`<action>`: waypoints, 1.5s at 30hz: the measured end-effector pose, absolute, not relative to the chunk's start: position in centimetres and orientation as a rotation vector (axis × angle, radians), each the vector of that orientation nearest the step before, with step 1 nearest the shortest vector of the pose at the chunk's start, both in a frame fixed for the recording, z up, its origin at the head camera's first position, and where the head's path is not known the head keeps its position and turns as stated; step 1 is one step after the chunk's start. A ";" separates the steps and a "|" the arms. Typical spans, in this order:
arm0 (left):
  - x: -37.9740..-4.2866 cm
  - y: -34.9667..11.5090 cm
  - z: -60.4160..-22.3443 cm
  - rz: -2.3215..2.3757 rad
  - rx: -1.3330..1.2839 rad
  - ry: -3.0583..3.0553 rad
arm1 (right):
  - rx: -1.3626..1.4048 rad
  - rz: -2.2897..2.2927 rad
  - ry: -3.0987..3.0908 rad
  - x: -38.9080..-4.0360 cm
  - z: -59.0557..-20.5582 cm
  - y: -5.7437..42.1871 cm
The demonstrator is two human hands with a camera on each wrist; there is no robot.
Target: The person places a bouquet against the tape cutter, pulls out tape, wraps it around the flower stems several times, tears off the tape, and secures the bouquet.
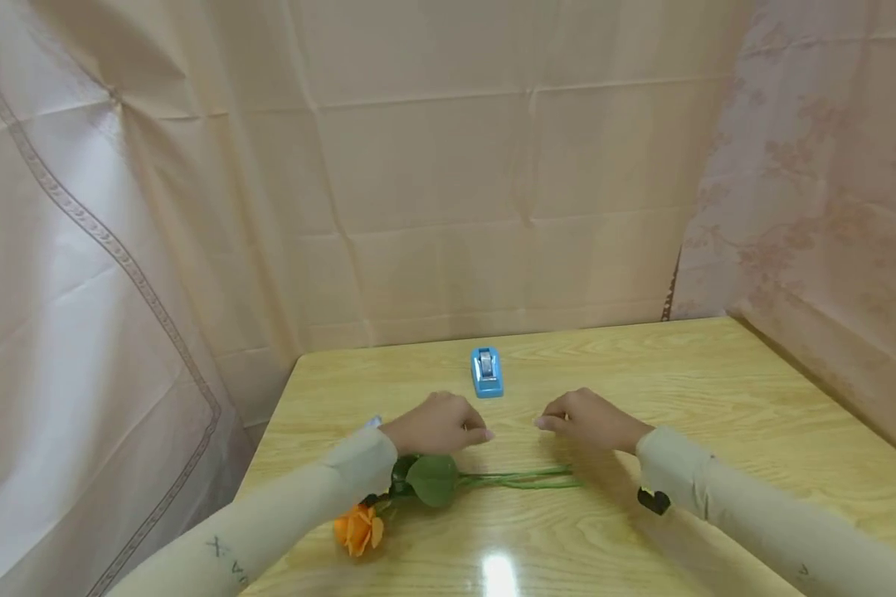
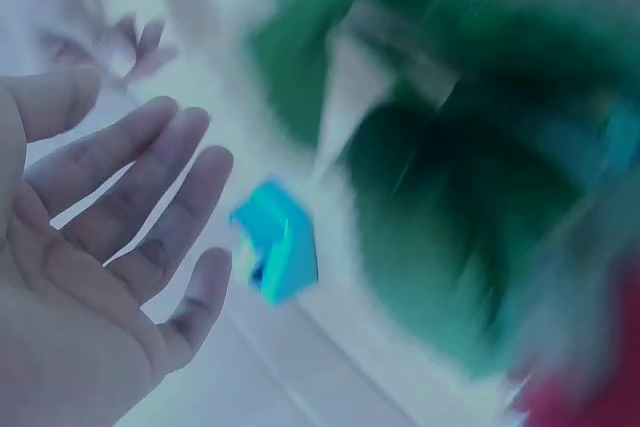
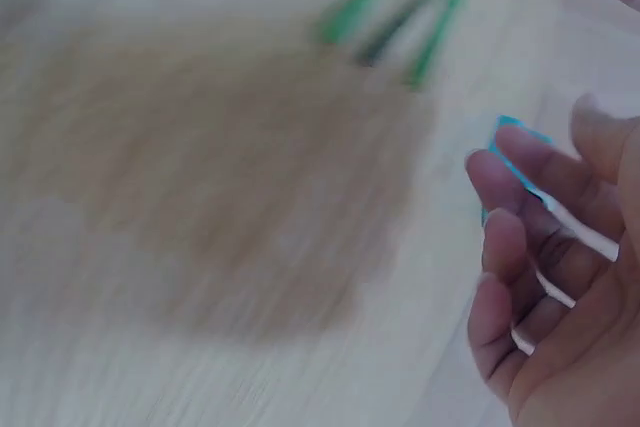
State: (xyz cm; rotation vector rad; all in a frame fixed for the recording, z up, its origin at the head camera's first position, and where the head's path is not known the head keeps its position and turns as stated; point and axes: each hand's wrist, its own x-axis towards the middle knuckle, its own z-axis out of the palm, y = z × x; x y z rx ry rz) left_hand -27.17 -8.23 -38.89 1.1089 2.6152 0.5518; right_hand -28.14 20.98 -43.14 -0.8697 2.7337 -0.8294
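My left hand [image 1: 440, 421] hovers above the leafy part of a bunch of flowers, its fingers loosely bent around nothing. Across from it, my right hand [image 1: 586, 417] hangs over the table just beyond the stem ends, also with nothing in its relaxed fingers. The flowers lie on the table: an orange rose [image 1: 358, 531] at the left, broad green leaves [image 1: 433, 481], and thin green stems [image 1: 523, 478] pointing right. The left forearm hides part of the bunch; a small bluish bit [image 1: 374, 421] shows behind it. Past both hands stands a blue tape dispenser [image 1: 487, 372].
The light wooden table [image 1: 717, 390] reaches back to a beige cloth [image 1: 433, 207] hanging behind it. More cloth hangs at the left and right sides. A bright light reflection lies near the table's front.
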 end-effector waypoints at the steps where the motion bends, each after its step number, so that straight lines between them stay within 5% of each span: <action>1: -28.0 -8.3 -38.4 0.594 1.082 2.612 | -0.814 -0.877 2.710 -28.7 -42.9 20.9; 14: -35.3 -8.6 -39.0 0.826 0.669 2.702 | -0.239 -1.333 2.419 -32.9 -41.1 17.5; 45: -37.8 -5.2 -43.6 0.851 0.533 2.825 | 0.131 -1.627 2.355 -36.0 -42.9 12.0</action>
